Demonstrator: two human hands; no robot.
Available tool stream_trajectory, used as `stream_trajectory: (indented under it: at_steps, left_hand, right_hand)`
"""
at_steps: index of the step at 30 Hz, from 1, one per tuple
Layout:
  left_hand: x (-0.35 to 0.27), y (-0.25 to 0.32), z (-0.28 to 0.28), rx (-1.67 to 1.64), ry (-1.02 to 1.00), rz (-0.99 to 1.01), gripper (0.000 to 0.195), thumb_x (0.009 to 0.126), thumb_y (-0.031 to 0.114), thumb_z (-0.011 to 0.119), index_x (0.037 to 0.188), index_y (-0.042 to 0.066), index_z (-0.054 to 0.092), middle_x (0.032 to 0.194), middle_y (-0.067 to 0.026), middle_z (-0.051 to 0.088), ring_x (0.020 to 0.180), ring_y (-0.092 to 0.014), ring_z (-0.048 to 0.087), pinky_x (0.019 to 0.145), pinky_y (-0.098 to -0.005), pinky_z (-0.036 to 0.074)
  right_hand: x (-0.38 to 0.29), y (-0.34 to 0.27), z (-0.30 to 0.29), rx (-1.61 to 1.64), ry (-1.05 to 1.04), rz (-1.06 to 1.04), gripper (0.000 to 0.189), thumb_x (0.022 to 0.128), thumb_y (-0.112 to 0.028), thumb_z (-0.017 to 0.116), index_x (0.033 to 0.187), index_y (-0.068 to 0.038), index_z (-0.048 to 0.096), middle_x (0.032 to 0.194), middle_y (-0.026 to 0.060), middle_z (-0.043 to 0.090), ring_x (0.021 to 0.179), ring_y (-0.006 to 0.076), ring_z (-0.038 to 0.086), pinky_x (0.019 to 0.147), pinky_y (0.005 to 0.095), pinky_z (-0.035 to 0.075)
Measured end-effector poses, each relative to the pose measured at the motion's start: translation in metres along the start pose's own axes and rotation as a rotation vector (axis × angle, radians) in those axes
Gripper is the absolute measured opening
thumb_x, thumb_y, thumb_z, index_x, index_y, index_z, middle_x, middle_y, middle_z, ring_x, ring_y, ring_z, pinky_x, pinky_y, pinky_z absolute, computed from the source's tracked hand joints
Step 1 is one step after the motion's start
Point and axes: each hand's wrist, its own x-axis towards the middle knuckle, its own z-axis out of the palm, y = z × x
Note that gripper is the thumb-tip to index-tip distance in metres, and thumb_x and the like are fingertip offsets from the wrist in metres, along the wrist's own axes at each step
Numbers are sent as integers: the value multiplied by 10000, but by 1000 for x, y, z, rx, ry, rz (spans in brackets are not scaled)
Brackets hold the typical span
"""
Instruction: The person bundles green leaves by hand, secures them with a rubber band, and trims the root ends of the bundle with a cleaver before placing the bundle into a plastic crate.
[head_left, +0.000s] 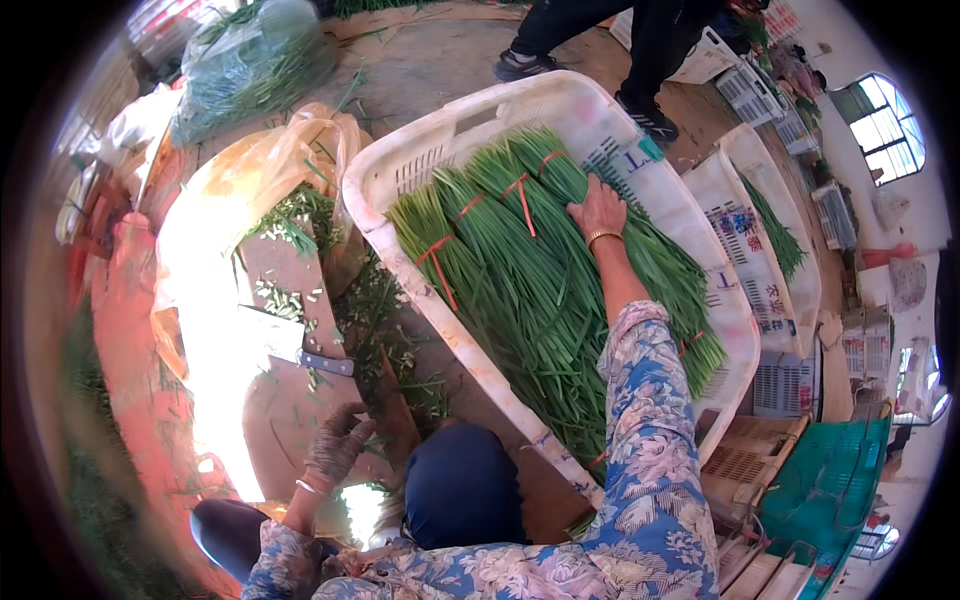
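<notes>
My right hand (601, 210), bare with a gold bracelet at the wrist, grips a bundle of garlic chives (652, 262); its fingertips are partly hidden among the leaves. Several bundles tied with red bands, like this bundle (442, 255), lie side by side in a white plastic crate (431, 300). My left hand (339, 444), in a dirty knit glove, is over the near end of a wooden board (289, 405), fingers bent and apart, holding nothing visible. A knife (292, 345) with a dark handle lies across the board, among cut stem pieces (279, 301).
A yellowish plastic bag (247, 169) is spread past the board, with trimmings. Behind stands a clear bag (255, 75) of greens. Another person's legs (645, 60) are beyond the crate. More white crates (757, 247) and a green crate (825, 472) stand right. My knee (465, 487) is between board and crate.
</notes>
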Motion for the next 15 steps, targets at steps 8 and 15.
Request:
stream_trajectory:
  at_steps: [8, 15]
  left_hand:
    - [5, -5, 1, 92, 47, 21, 249, 790, 102, 603, 1023, 44, 539, 695, -18, 537, 586, -67, 502, 509, -216, 427]
    - [-13, 13, -15, 108, 111, 59, 240, 785, 108, 604, 1009, 54, 539, 675, -30, 547, 586, -79, 517, 513, -237, 433]
  right_hand:
    - [2, 9, 11, 78, 38, 22, 582, 594, -346, 703, 1073, -101, 482, 974, 97, 564, 938, 262, 529, 781, 397, 402]
    - [-3, 4, -8, -38, -6, -114, 743, 626, -463, 650, 1205, -68, 401, 1098, 137, 504, 1020, 294, 482, 861, 411, 335]
